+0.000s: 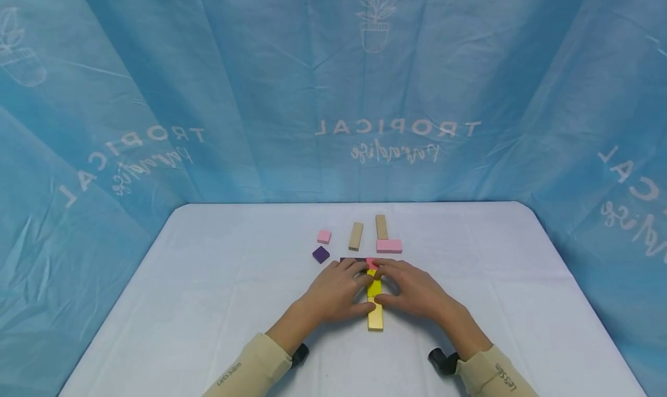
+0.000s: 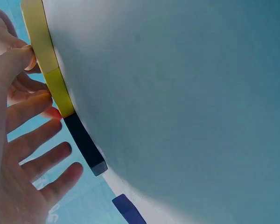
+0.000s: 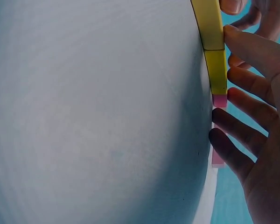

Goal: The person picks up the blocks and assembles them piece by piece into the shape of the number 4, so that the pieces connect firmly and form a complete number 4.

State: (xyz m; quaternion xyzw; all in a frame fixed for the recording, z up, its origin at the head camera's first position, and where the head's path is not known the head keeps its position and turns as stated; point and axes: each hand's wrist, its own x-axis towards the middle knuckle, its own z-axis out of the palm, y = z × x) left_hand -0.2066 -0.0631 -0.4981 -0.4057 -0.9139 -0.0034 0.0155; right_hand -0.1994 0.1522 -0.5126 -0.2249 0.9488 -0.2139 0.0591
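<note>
In the head view, a pale yellow block [image 1: 375, 319] and a bright yellow block [image 1: 374, 288] lie end to end in a line. Beyond them is a hot-pink block [image 1: 371, 262], with a black block [image 1: 350, 260] to its left, partly hidden by fingers. My left hand [image 1: 337, 293] spreads along the line's left side, its thumb at the pale yellow block and index finger at the bright yellow one. From the right, my right hand [image 1: 414, 288] touches the line with thumb and fingertips, its fingers loosely bent over the hot-pink end.
Farther back on the white table [image 1: 219, 304] lie a small pink block [image 1: 323, 236], a purple block [image 1: 321, 254] and a wooden block [image 1: 356, 236]. Another wooden block [image 1: 382, 227] meets a long pink block [image 1: 388, 246]. A blue curtain [image 1: 260, 96] surrounds the table's back and sides.
</note>
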